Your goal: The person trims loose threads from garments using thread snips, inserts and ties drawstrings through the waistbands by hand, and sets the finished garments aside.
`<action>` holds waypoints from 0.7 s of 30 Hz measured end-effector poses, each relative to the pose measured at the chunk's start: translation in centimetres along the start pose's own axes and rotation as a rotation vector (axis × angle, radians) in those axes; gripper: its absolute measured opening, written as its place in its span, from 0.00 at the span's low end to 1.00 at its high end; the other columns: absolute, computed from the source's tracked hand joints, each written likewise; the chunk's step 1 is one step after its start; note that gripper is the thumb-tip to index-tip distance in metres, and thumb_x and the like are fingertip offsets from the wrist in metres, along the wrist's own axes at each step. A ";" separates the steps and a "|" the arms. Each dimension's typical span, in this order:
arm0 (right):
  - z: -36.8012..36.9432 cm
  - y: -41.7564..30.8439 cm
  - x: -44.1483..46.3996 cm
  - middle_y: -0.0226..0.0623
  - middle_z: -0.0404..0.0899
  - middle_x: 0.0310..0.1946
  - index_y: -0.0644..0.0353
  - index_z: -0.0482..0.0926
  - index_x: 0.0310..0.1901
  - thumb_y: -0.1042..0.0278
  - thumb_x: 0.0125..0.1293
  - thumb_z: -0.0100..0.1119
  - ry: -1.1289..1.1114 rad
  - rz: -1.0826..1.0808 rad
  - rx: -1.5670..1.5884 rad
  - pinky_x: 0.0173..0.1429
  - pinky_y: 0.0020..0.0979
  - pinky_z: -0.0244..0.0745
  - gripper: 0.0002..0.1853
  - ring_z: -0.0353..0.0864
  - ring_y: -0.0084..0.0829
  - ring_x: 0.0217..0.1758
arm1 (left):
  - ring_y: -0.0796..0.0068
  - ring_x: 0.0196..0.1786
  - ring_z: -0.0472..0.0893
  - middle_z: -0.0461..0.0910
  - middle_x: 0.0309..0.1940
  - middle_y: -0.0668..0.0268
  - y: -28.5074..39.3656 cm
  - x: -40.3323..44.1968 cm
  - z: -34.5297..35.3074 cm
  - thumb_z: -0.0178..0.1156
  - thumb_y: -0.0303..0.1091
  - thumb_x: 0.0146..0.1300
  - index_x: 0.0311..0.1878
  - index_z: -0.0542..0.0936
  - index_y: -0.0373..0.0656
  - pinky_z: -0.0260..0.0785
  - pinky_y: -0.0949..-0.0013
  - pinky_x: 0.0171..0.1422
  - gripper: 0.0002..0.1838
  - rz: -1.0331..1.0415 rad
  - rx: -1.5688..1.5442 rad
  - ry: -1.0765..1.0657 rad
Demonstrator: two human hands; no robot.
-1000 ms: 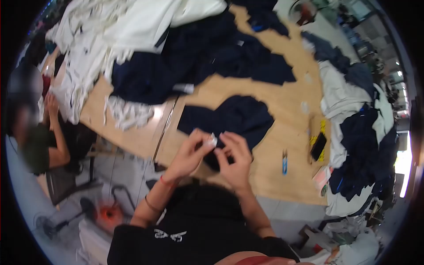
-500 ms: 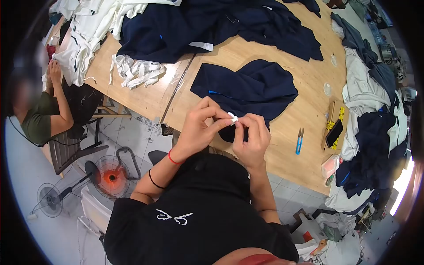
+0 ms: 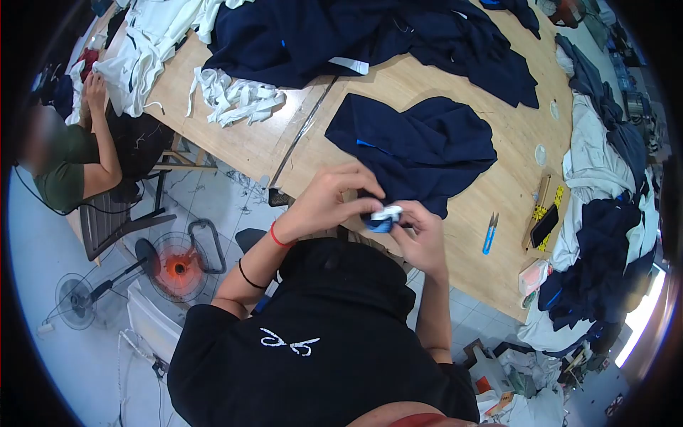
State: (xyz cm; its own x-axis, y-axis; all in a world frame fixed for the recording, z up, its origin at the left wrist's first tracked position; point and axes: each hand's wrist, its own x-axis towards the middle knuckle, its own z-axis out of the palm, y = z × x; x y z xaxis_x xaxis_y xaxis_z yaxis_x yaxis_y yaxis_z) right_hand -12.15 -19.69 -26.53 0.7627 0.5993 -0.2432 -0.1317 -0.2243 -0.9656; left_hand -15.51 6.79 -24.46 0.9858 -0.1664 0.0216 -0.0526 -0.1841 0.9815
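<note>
Both hands meet over the near edge of the table, around a small white and blue piece (image 3: 384, 217) that is blurred. My left hand (image 3: 334, 196) pinches at its left side, thumb and fingers pressed together. From the right, my right hand (image 3: 421, 235) grips the same piece with bent fingers. Just beyond them lies a navy garment (image 3: 420, 142) with a small blue strip, spread on the wooden table (image 3: 306, 132). Blue-handled snips (image 3: 490, 235) lie on the table to the right of my right hand.
A dark garment pile (image 3: 299, 43) and white strips (image 3: 238, 96) lie farther back. A cardboard box (image 3: 548, 213) holding a dark phone stands right, beside heaped clothes (image 3: 605, 256). At the left sits a person (image 3: 78, 156) handling white cloth; fans (image 3: 178, 267) stand below.
The view has shifted, and the image is sharper than a second ago. Blue now shows with the white between my hands. My right hand has turned and moved slightly lower against the garment.
</note>
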 end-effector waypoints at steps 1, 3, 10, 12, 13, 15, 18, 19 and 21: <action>-1.5 0.2 -1.1 0.43 0.89 0.51 0.70 0.85 0.58 0.85 0.63 0.68 0.019 -0.049 0.111 0.52 0.23 0.81 0.20 0.90 0.25 0.47 | 0.56 0.62 0.85 0.86 0.59 0.56 -0.7 0.8 -0.1 0.78 0.24 0.62 0.56 0.91 0.43 0.78 0.60 0.63 0.18 0.080 0.172 0.115; -4.9 0.9 -3.7 0.41 0.89 0.50 0.70 0.85 0.57 0.84 0.62 0.67 0.057 -0.137 0.336 0.53 0.22 0.81 0.20 0.90 0.25 0.50 | 0.50 0.68 0.82 0.83 0.66 0.54 -2.1 2.4 0.0 0.77 0.23 0.61 0.63 0.88 0.46 0.76 0.56 0.69 0.25 0.231 0.508 0.344; -8.8 0.4 -6.7 0.31 0.87 0.51 0.67 0.84 0.64 0.78 0.70 0.61 0.496 0.098 0.120 0.42 0.17 0.69 0.21 0.81 0.17 0.46 | 0.65 0.62 0.85 0.87 0.58 0.61 -6.2 5.7 -0.2 0.72 0.26 0.71 0.56 0.86 0.42 0.76 0.59 0.66 0.12 -0.097 0.297 0.220; -8.8 0.3 -7.0 0.34 0.86 0.56 0.68 0.80 0.70 0.81 0.78 0.60 0.770 -0.002 -0.007 0.50 0.22 0.76 0.20 0.83 0.20 0.50 | 0.82 0.49 0.87 0.89 0.48 0.69 -6.2 5.2 -1.8 0.67 0.30 0.80 0.55 0.86 0.39 0.80 0.70 0.56 0.07 -0.284 -0.281 0.333; -9.5 0.4 -7.2 0.36 0.85 0.58 0.68 0.79 0.71 0.82 0.79 0.59 0.858 -0.051 -0.049 0.53 0.24 0.77 0.21 0.83 0.22 0.54 | 0.80 0.53 0.88 0.89 0.52 0.66 -4.0 5.2 -2.5 0.63 0.34 0.84 0.60 0.84 0.38 0.81 0.71 0.60 0.11 -0.187 -0.621 0.483; -10.9 0.3 -7.8 0.40 0.84 0.63 0.69 0.77 0.73 0.82 0.80 0.56 1.022 -0.135 -0.134 0.58 0.27 0.80 0.22 0.84 0.26 0.60 | 0.76 0.56 0.89 0.90 0.55 0.64 -0.7 4.5 -4.1 0.58 0.39 0.88 0.64 0.82 0.36 0.83 0.68 0.65 0.16 -0.063 -0.799 0.662; -11.0 -2.2 -3.9 0.49 0.82 0.69 0.69 0.76 0.76 0.88 0.72 0.58 0.848 -0.157 -0.622 0.64 0.33 0.80 0.30 0.85 0.37 0.66 | 0.74 0.56 0.90 0.90 0.56 0.61 -0.2 3.1 -3.8 0.59 0.41 0.88 0.63 0.82 0.36 0.85 0.65 0.63 0.16 -0.160 -0.841 0.645; -10.5 -1.8 -2.6 0.50 0.82 0.69 0.66 0.78 0.75 0.90 0.67 0.63 0.845 -0.098 -0.956 0.63 0.33 0.81 0.33 0.85 0.39 0.66 | 0.73 0.56 0.90 0.90 0.57 0.60 -0.8 2.9 -2.9 0.58 0.41 0.88 0.65 0.82 0.37 0.85 0.66 0.63 0.17 -0.153 -0.821 0.602; -7.7 -2.5 -1.2 0.51 0.83 0.67 0.65 0.78 0.76 0.88 0.66 0.68 0.865 -0.056 -0.701 0.60 0.33 0.83 0.34 0.86 0.40 0.65 | 0.73 0.57 0.90 0.90 0.58 0.60 -1.4 2.0 -1.0 0.57 0.41 0.89 0.67 0.82 0.38 0.84 0.64 0.65 0.18 -0.229 -0.943 0.487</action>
State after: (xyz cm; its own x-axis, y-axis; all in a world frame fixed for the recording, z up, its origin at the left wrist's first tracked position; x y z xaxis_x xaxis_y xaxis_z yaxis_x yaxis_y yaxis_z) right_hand -7.83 -25.79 -23.13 0.9765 -0.0535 0.2088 0.0953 -0.7617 -0.6409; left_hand -13.31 7.72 -25.63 0.9250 0.2174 -0.3116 0.0797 0.6909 0.7185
